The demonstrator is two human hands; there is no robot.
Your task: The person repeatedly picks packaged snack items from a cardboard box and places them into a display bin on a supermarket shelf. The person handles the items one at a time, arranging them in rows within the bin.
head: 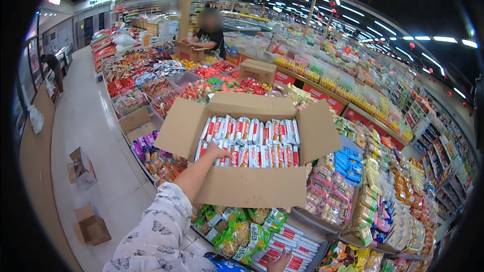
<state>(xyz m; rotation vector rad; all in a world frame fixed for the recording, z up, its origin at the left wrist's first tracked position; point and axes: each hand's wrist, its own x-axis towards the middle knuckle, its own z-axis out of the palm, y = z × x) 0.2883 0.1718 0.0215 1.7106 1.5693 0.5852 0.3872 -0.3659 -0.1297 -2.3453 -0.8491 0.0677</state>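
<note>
An opened cardboard carton [249, 187] with its flaps spread rests on the display of goods in front of me. Two rows of white, red-marked snack packets [261, 130] stand upright inside. My left hand [218, 153] reaches over the carton's near left side and touches packets in the front row; its fingertips are partly hidden, so a grip cannot be made out. Lower down, my right hand [280, 261] has its fingers spread over similar white and red packets [293, 240] lying flat in a grey bin [321, 251]. It appears to hold nothing.
Green snack bags [240, 234] lie left of that bin, and pink-trimmed packs [329, 196] sit to its upper right. A closed carton [258, 71] stands behind. Across the display, a person [211, 36] handles another box [189, 51]. An open carton [92, 228] sits on the aisle floor.
</note>
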